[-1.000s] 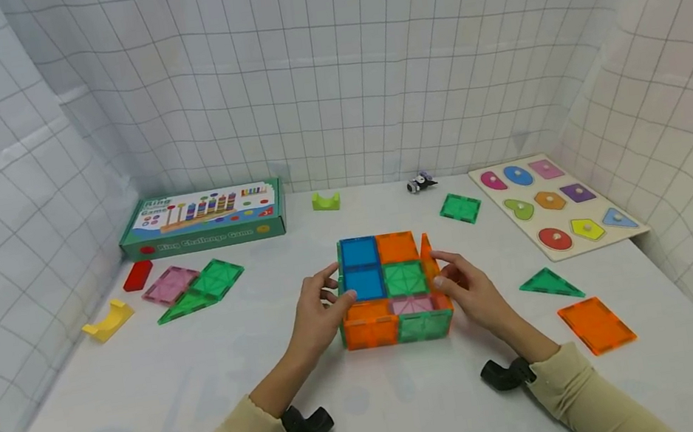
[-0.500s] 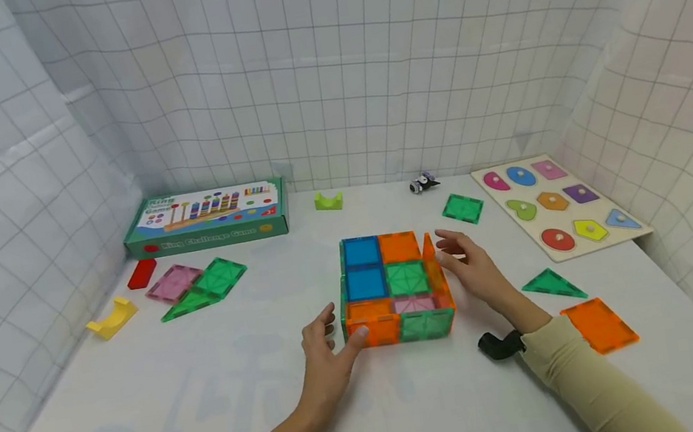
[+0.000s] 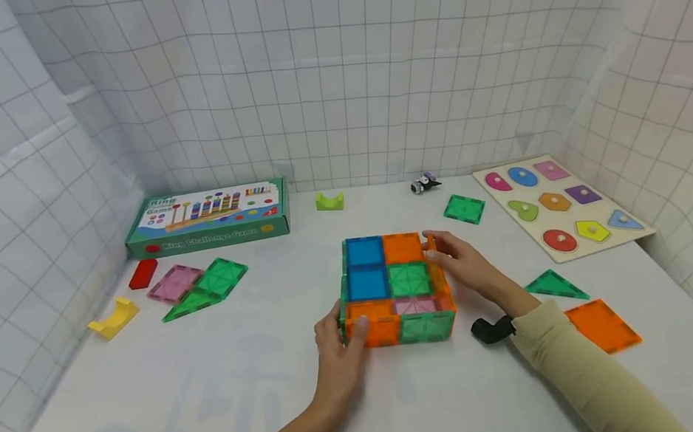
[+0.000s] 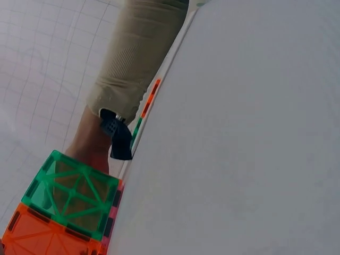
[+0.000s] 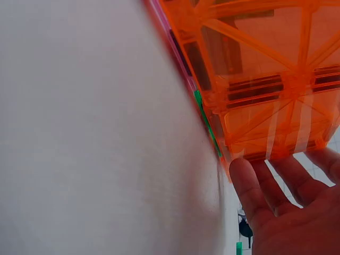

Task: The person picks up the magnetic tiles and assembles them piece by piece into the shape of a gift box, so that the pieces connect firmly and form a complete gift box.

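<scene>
In the head view, a low box of translucent magnetic tiles (image 3: 368, 283) stands mid-table, with blue, orange, green and pink squares inside its walls. My left hand (image 3: 336, 358) grips its near left corner, thumb on the orange front tile (image 3: 380, 331) and fingers along the green left side. At the right wall, my right hand (image 3: 464, 265) pinches the far end of an upright orange tile (image 3: 437, 274). The right wrist view shows several right fingers (image 5: 289, 178) reaching that orange wall's far edge. The left wrist view has the box's green front tile (image 4: 71, 194) up close.
Loose tiles lie around: green square (image 3: 465, 209), green triangle (image 3: 556, 285), orange square (image 3: 603, 325), pink square (image 3: 175, 283). Farther out are a game box (image 3: 206, 219), a shape puzzle board (image 3: 560, 206), a red block (image 3: 143, 274) and a yellow arch piece (image 3: 114, 319).
My left hand drew back from the box's left side, then took hold of its near left corner. The right hand came off the right wall and returned at its far end.
</scene>
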Tool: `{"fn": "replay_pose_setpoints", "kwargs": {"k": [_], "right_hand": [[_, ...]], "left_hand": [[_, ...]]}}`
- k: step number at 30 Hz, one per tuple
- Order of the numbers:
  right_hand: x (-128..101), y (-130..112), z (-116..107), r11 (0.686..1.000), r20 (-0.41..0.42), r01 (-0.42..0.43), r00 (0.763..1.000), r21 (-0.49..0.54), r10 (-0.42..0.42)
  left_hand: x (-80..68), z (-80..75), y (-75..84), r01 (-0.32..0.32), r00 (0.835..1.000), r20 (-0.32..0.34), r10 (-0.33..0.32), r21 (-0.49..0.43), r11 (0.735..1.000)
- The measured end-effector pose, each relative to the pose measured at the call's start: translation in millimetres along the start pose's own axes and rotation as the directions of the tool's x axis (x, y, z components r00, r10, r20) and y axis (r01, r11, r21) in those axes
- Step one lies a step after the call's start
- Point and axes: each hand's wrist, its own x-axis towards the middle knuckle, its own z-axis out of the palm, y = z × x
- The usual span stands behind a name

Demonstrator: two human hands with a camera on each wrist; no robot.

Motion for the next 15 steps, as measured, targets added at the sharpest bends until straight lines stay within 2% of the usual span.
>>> {"fn": "replay_pose_setpoints", "kwargs": {"k": [5,10,12,15], "right_hand": [[-18,2,0,0.999,-0.022,0.011,1.0,-0.035,-0.012],[-47,-1,5,0.997,-0.041,0.03,0.999,-0.069,-0.033],[-61,-4,10,0.996,-0.049,0.031,0.998,-0.079,-0.035],[-80,-11,21,0.995,-0.074,0.02,0.997,-0.097,-0.027]], "left_hand": [[10.9,-15.9,-3.2,0.013,0.998,0.056,-0.014,0.009,1.0],[35.3,-41.6,-6.6,-0.008,0.991,0.132,0.004,0.035,0.999],[47.6,-52.2,-8.3,-0.008,0.981,0.192,-0.004,0.06,0.998],[65.3,-65.8,-11.6,0.006,0.955,0.294,-0.03,0.082,0.997]]}}
